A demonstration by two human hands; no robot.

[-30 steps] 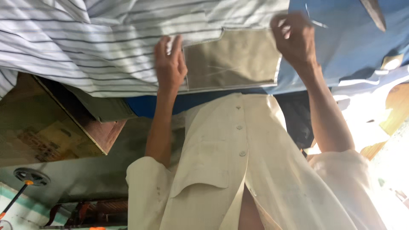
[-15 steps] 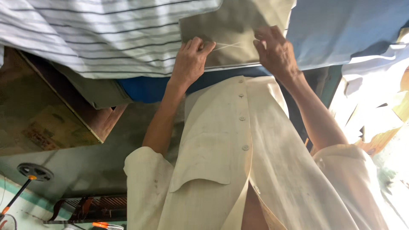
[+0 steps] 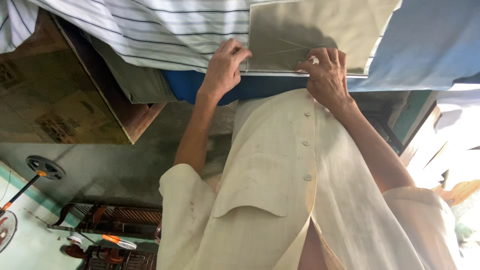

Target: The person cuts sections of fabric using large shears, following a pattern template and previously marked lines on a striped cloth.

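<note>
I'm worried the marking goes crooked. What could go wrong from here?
The khaki fabric piece lies loose on the striped cloth, held only at its corner by the left hand; it may slide and skew the faint lines. The right hand, a small white piece in its grip, rests on the lower edge and could smudge them.

Pocket piece (image 3: 310, 35) lies on striped fabric (image 3: 150, 25), plain cloth (image 3: 425, 45) just right of it. Left hand (image 3: 222, 70) on the piece's left edge, right hand (image 3: 327, 75) on its lower edge. Wooden table (image 3: 60, 100) far left; fan (image 3: 10, 225) low left.
</note>
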